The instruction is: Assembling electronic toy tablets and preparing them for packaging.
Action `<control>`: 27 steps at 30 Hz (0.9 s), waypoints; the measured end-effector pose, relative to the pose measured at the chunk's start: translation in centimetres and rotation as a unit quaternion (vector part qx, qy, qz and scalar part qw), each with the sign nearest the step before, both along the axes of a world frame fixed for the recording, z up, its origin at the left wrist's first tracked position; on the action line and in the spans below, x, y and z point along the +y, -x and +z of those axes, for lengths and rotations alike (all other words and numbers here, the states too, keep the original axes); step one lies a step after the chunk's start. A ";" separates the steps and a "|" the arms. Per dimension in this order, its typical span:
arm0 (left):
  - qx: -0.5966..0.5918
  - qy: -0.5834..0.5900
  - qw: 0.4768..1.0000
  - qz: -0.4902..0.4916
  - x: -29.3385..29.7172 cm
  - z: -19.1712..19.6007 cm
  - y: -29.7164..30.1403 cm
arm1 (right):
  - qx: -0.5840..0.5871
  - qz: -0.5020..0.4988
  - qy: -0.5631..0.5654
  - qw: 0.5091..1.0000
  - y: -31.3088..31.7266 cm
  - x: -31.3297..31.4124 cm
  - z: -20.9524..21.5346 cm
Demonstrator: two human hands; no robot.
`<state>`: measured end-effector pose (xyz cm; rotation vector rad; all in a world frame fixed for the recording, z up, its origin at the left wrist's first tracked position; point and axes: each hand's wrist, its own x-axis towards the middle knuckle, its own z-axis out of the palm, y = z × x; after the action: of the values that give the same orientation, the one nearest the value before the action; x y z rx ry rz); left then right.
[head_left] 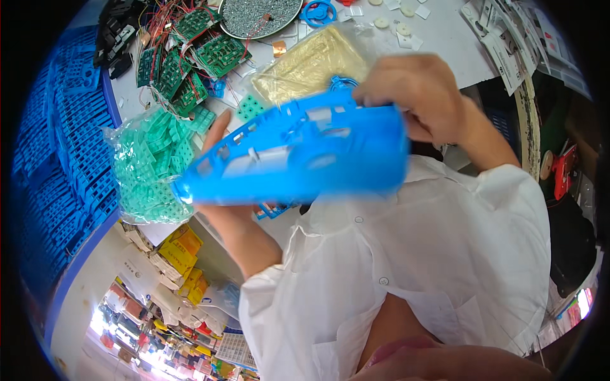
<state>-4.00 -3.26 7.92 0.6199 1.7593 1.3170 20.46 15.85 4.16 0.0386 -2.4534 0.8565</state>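
A long blue plastic housing [356, 162] with many cut-outs is raised in front of my chest, smeared by motion. My left hand [222, 219] grips its left end; one finger shows above the edge and the palm lies mostly behind it. At the upper right corner my right hand [416, 89] is closed with bent fingers against the rim. Whether a small part is also between these fingers I cannot tell. Just beyond the housing's top edge is a small blue looped part [343, 82].
Left of the housing lies a clear bag of green rubber keypads [152, 165]. Wired green circuit boards [197, 54], a bowl of small metal parts [260, 18] and a bag of yellowish pieces [311, 60] sit farther back. Blue housings [70, 146] pile up at far left.
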 end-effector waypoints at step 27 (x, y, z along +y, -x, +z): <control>0.363 0.057 0.912 -0.183 3.4 -6.3 -2.6 | -0.278 -0.278 0.028 0.919 1.1 -1.8 -3.0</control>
<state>-1.37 0.15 1.66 1.4268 2.1266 0.7474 19.37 14.04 1.13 -1.0029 -2.7051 0.7368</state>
